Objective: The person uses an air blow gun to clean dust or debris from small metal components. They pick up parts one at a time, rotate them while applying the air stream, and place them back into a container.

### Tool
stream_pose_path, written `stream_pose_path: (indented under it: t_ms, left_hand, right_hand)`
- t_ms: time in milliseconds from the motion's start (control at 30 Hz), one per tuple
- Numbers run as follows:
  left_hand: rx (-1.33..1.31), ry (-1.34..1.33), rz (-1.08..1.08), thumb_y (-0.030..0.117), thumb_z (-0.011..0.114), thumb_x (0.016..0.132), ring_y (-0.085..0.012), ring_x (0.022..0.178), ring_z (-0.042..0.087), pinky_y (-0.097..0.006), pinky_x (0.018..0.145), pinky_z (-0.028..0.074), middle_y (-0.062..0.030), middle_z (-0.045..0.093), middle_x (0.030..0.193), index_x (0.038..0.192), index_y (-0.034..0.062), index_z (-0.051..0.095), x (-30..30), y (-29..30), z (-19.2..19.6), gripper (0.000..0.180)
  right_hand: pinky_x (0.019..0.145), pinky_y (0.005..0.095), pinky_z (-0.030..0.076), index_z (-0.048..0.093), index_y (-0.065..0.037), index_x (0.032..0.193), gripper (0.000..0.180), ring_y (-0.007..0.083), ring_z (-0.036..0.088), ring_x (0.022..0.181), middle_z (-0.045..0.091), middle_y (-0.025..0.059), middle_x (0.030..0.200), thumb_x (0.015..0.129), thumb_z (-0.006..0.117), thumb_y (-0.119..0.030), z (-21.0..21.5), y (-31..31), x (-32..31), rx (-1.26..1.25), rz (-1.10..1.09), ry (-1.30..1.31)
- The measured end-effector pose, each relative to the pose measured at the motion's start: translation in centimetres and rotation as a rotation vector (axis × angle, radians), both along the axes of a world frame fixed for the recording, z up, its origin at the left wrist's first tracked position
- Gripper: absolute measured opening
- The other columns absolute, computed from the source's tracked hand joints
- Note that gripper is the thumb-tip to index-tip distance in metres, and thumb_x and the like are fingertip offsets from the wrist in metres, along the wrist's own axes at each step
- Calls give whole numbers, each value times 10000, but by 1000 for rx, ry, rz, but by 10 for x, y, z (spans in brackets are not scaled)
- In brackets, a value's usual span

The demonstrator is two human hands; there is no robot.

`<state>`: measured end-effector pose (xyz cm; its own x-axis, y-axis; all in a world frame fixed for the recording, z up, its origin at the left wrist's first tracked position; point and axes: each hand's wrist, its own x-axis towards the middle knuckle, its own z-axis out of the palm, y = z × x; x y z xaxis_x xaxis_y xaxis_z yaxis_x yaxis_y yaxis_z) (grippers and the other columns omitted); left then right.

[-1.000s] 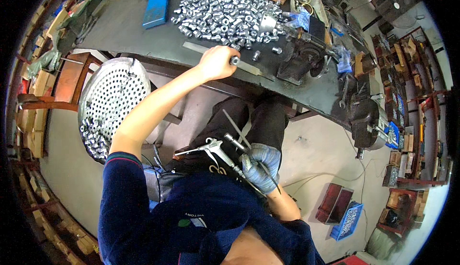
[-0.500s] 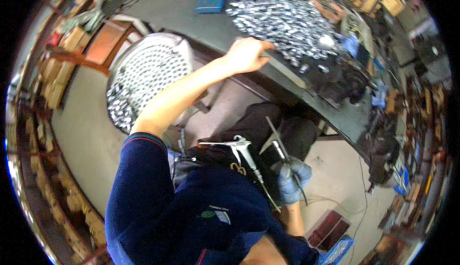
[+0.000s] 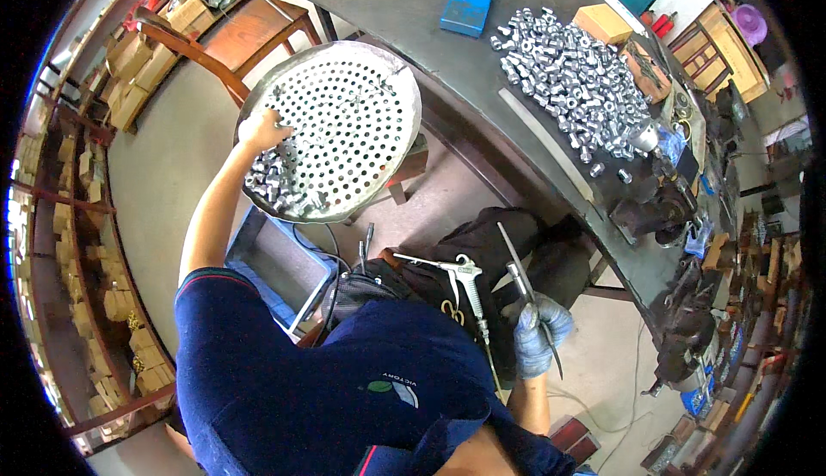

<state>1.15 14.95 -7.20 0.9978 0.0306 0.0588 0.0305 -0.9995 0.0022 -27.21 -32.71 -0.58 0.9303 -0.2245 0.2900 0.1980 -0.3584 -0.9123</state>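
My bare left hand [image 3: 265,130] is over the left side of a round metal tray full of holes [image 3: 361,145], beside a small pile of shiny metal fittings [image 3: 271,179]. Its fingers are curled, and anything between them is hidden. In my right hand [image 3: 542,338], which wears a grey-blue glove, is a long thin file [image 3: 506,242], slanting upward. A short, shiny metal cylinder [image 3: 519,280] also sticks out of that grip. A silver air blow gun [image 3: 467,278] lies across my lap, its hose trailing down.
The dark workbench [image 3: 404,11] bears a large heap of metal fittings [image 3: 576,80], a blue box [image 3: 467,5], a cardboard box [image 3: 602,23] and a dark vise [image 3: 658,209]. A blue crate [image 3: 280,256] stands below the tray. Behind it is a wooden chair [image 3: 249,33].
My left hand has moved from the bench edge by the heap leftward to the tray. The view has shifted, showing more of the tray and the crate. My right hand still grips the file.
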Motion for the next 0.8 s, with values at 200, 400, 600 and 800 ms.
stream_pose_path:
  t_ms: [200, 400, 600, 800]
  left_hand:
    - [-34, -24, -16, 250, 667, 686, -347, 845, 627, -441, 744, 491, -202, 647, 860, 915, 100, 652, 9, -19, -2, 274]
    - [-1192, 313, -216, 69, 605, 725, -150, 579, 576, -267, 612, 454, -116, 628, 751, 1019, -29, 551, -22, -106, 58, 315]
    - [-1856, 865, -365, 101, 544, 808, -146, 634, 607, -272, 616, 505, -110, 622, 778, 968, -51, 591, -88, -246, 68, 226]
    - [-1858, 1305, -256, 263, 533, 868, -187, 366, 494, -267, 365, 406, -92, 493, 499, 838, -49, 556, -135, -318, 43, 314]
  right_hand:
    - [501, 294, 452, 541, -19, 590, 400, 188, 581, 515, 567, 107, 548, 854, 613, -310, 0, 2, -4, 16, -28, -10]
    - [502, 286, 446, 552, -51, 591, 285, 168, 579, 517, 588, 68, 560, 822, 629, -198, -6, -1, -1, -81, 7, 0]
    - [437, 334, 386, 462, -117, 552, 274, 267, 492, 454, 465, 77, 517, 654, 716, -133, -2, 2, 14, -204, 24, -85]
    - [436, 333, 400, 478, -125, 534, 291, 266, 505, 451, 470, 74, 502, 639, 745, -178, 4, -9, 11, -232, -24, -49]
